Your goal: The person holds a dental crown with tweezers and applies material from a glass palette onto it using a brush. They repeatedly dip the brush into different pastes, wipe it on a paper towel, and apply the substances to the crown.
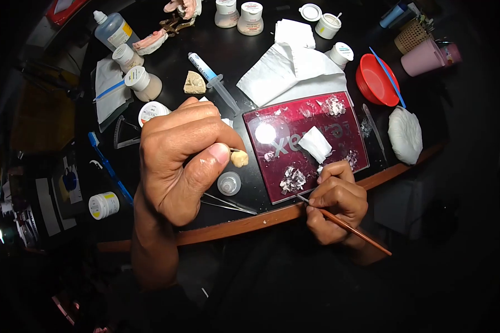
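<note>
My left hand [189, 161] is closed, thumb against forefinger, holding a small yellowish dental crown [239, 159] at the fingertips. A bit of dark metal shows between the thumb and the crown; what it belongs to is hidden. My right hand [339, 205] pinches a fine brush with a wooden handle [356, 232]. The brush's metal end points left, by the lower edge of a dark red glass slab [261, 158]. White paste [293, 180] is smeared in patches on the slab, and a folded white tissue [315, 145] lies on it.
A small bottle [229, 183] and tweezers [230, 204] lie below my left hand. Beyond are a paste syringe [214, 82], a tan dental cast piece [194, 82] and white cloths [291, 69]. A red bowl [376, 80] and a white pad [405, 135] sit at right, several jars around.
</note>
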Demonstrator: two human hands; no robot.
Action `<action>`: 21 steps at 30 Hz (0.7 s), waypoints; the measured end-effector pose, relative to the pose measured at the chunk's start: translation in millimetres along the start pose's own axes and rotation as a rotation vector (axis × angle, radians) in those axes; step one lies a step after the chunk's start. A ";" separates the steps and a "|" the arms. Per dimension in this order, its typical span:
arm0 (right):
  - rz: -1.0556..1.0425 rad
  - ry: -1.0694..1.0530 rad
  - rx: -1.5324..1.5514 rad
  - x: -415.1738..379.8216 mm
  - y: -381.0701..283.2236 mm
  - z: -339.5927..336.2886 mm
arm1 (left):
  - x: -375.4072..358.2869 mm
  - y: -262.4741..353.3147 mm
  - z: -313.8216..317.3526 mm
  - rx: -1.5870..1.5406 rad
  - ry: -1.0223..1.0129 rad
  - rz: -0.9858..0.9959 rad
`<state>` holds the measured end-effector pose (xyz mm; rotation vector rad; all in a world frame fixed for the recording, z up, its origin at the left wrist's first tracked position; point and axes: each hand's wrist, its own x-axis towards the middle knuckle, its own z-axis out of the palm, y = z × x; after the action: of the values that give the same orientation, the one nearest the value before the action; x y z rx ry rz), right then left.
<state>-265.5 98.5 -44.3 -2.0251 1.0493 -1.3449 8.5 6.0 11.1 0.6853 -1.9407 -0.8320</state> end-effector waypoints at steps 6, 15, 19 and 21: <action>-0.020 -0.028 -0.021 -7.8 5.3 3.6 | -1.3 4.5 5.9 0.050 -0.003 -0.040; -0.031 -0.005 -0.059 -4.8 2.9 8.7 | -0.7 6.1 4.6 0.047 -0.014 -0.017; -0.031 -0.004 -0.046 -4.7 2.8 8.7 | -0.4 6.2 3.9 0.050 -0.024 -0.021; -0.030 -0.018 -0.028 -6.3 2.1 5.7 | -0.1 5.4 4.6 0.047 -0.026 -0.017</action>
<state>-262.4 102.3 -51.5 -2.0771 1.0391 -1.3316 3.8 10.7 13.5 0.7234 -1.9850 -0.8119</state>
